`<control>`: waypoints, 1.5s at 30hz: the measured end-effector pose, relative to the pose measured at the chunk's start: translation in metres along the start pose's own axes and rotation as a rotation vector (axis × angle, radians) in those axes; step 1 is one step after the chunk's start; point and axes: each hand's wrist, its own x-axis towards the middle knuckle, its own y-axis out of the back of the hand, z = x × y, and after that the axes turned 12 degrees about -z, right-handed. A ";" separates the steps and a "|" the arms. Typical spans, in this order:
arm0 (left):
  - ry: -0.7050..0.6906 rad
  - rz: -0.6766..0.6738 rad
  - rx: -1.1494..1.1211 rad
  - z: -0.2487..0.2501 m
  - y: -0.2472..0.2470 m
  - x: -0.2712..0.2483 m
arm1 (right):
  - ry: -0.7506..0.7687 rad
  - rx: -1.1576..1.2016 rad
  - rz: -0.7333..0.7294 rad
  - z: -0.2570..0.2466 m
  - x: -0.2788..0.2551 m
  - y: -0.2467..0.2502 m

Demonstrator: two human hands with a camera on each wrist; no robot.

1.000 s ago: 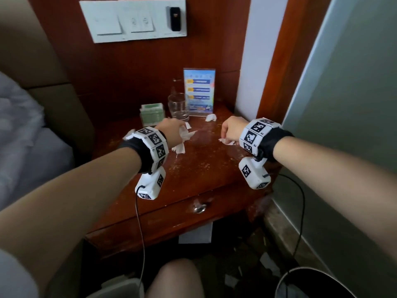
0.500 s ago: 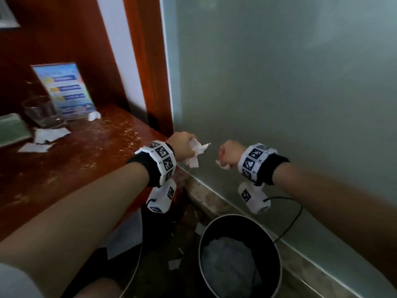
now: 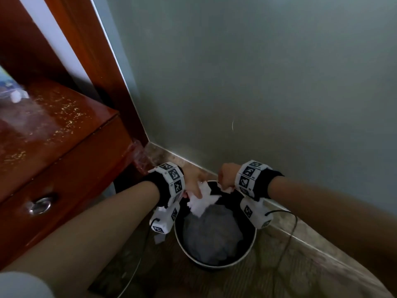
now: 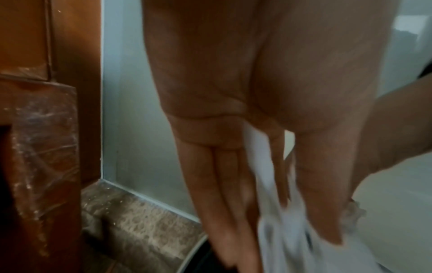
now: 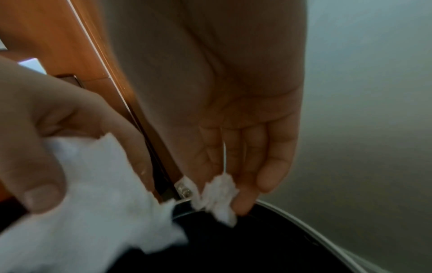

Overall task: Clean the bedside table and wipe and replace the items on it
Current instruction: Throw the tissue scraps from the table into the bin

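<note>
Both my hands hang over a round black waste bin (image 3: 214, 265) on the floor, right of the bedside table (image 3: 53, 125). My left hand (image 3: 196, 193) points down and pinches crumpled white tissue (image 3: 202, 201) between thumb and fingers (image 4: 233, 203); the tissue (image 4: 292, 240) trails below them. My right hand (image 3: 225, 186) is over the bin's far rim. In the right wrist view its fingers (image 5: 268, 166) are nearly straight, and a small tissue scrap (image 5: 219, 195) sits at their tips above the bin rim (image 5: 304, 227). The tabletop is speckled with crumbs.
A grey liner (image 3: 210, 233) fills the bin. A grey wall (image 3: 257, 82) and its skirting stand just behind the bin. The table's drawer has a metal handle (image 3: 40, 205). A paper scrap (image 3: 159, 238) lies on the floor. Wrist cables trail down.
Both hands carried tissue pieces from the tabletop to the right and down to the bin. The right hand's fingers have gone from a fist to nearly straight.
</note>
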 end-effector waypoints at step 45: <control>0.827 0.948 -0.738 -0.377 -0.011 -0.330 | 0.569 -0.321 0.413 -0.498 0.024 0.173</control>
